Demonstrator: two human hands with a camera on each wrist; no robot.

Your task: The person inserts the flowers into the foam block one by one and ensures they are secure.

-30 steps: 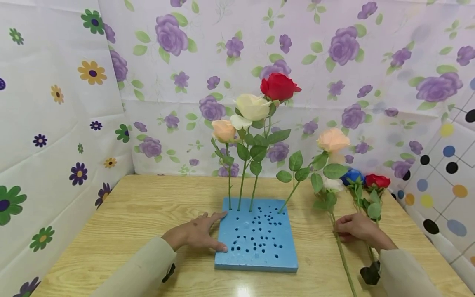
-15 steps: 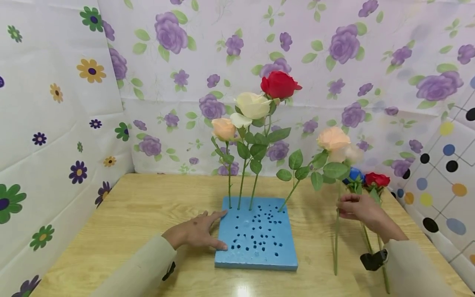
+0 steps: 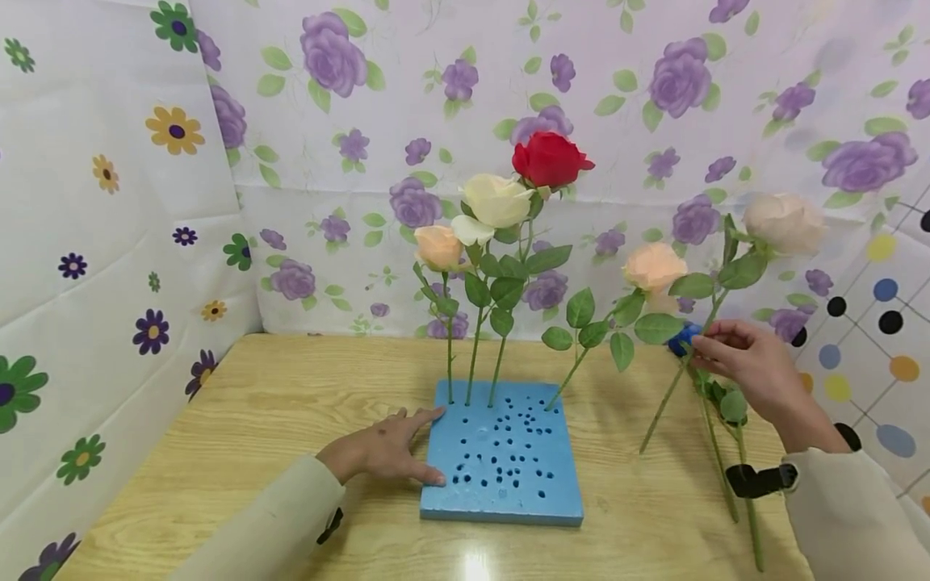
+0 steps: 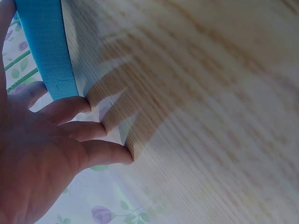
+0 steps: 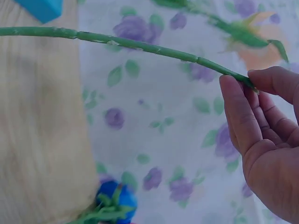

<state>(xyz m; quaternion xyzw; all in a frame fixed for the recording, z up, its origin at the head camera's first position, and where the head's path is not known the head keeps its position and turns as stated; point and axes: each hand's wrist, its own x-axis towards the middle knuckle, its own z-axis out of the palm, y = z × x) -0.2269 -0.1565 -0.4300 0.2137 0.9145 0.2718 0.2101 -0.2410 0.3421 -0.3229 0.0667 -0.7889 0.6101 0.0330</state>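
My right hand (image 3: pixel 763 375) pinches the green stem (image 5: pixel 135 44) of a pale rose (image 3: pixel 785 224) between thumb and fingers. The rose is raised above the table's right side, tilted, its bloom up and right and its stem end down and left. My left hand (image 3: pixel 385 448) lies with spread fingers at the left edge of a blue foam block (image 3: pixel 501 512) full of holes. In the left wrist view, several fingers (image 4: pixel 105 154) reach to the wood. Standing in the block are a peach rose (image 3: pixel 438 248), a cream rose (image 3: pixel 496 202), a red rose (image 3: pixel 552 160) and a right-leaning peach rose (image 3: pixel 654 268).
A blue rose (image 3: pixel 683 340) lies on the wooden table (image 3: pixel 291 387) at the right, partly behind my right hand. Beside it lies another stem (image 3: pixel 750 504), its bloom hidden. Flower-printed cloth (image 3: pixel 327 145) hangs behind and at the left; dotted cloth is at the right.
My right hand has lifted the pale rose off the table, moving up and to the right, and the stem end has risen. My left hand and the block have stayed put.
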